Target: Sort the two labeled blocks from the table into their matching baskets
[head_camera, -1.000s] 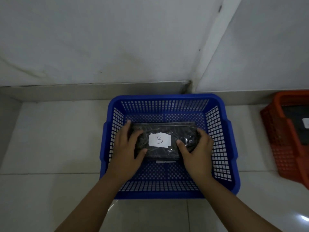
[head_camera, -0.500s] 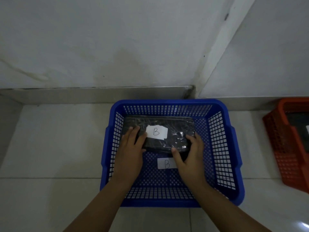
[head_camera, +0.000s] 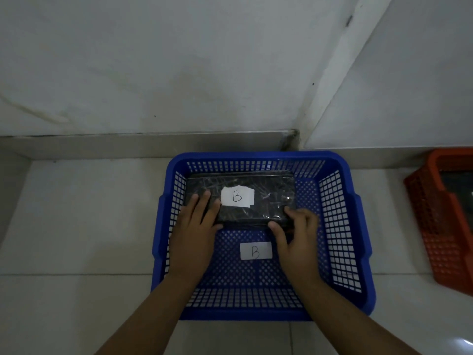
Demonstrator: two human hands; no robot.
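Note:
A black plastic-wrapped block (head_camera: 266,198) with a white "B" label lies inside the blue basket (head_camera: 340,226), against its far wall. A second white "B" label (head_camera: 256,250) is stuck on the basket's floor in front of the block. My left hand (head_camera: 197,234) rests its fingers on the block's near left corner. My right hand (head_camera: 298,239) pinches the block's near right corner with thumb and fingers. At the right edge an orange basket (head_camera: 435,219) holds another dark block (head_camera: 458,185), only partly in view.
Both baskets stand on a white tiled floor (head_camera: 76,226) beside a grey skirting and white wall. A wall corner (head_camera: 297,139) sits just behind the blue basket. Bare tiles lie to the left of and in front of the blue basket.
Both hands have pushed the B block from the basket's middle to its far wall, uncovering the B label on the basket floor. The hands stay on the block's near corners.

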